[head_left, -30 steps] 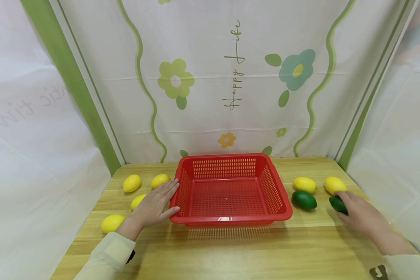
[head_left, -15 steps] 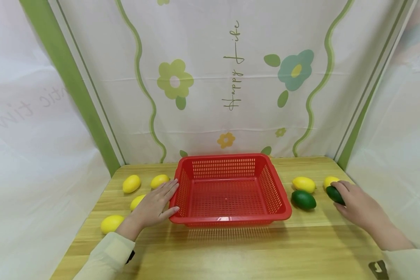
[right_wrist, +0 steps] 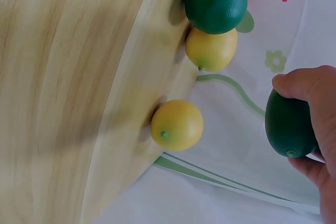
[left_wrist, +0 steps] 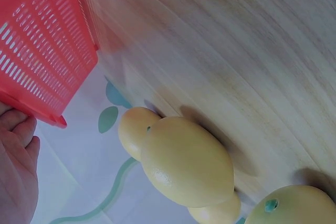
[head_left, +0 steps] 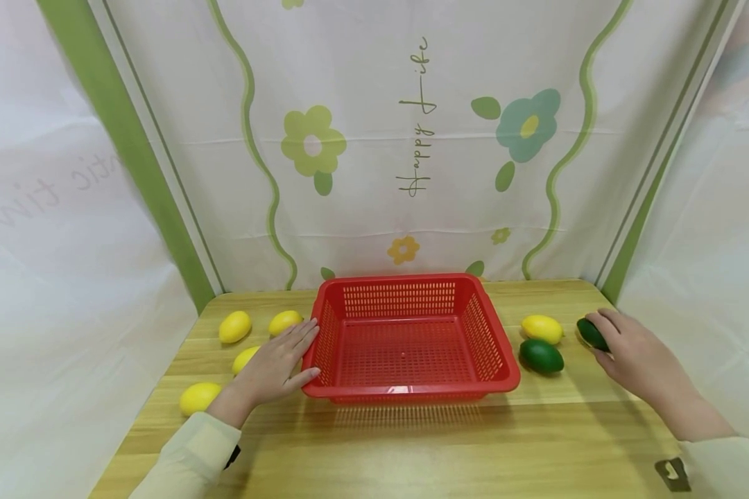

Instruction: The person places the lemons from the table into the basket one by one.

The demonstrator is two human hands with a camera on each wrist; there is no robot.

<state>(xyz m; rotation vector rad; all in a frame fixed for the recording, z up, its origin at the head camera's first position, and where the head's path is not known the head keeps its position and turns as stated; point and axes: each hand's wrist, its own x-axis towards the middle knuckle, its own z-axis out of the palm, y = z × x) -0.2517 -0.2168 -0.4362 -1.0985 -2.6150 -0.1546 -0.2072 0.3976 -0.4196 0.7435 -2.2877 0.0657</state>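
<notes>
My right hand (head_left: 643,360) grips a dark green lime (right_wrist: 289,124), thumb on one side and fingers on the other. The lime is raised over the table's right side. Below it, a yellow lemon (right_wrist: 177,125) lies on the wood, hidden in the head view behind the hand and the lime. Another green lime (head_left: 541,356) rests close in front of a second lemon (head_left: 542,329), right of the red plastic basket (head_left: 412,390). With fingers stretched out, my left hand (head_left: 277,364) rests on the basket's left rim. Nothing lies inside the basket.
Several yellow lemons lie left of the basket, among them a near one (head_left: 200,399), a far one (head_left: 234,327) and one (head_left: 285,322) by the left fingers. A printed white curtain (head_left: 374,173) hangs behind and beside the wooden table (head_left: 399,457).
The right hand has lifted the green lime off the table and carried it slightly back and left, covering the lemon behind it. My left hand stays on the rim.
</notes>
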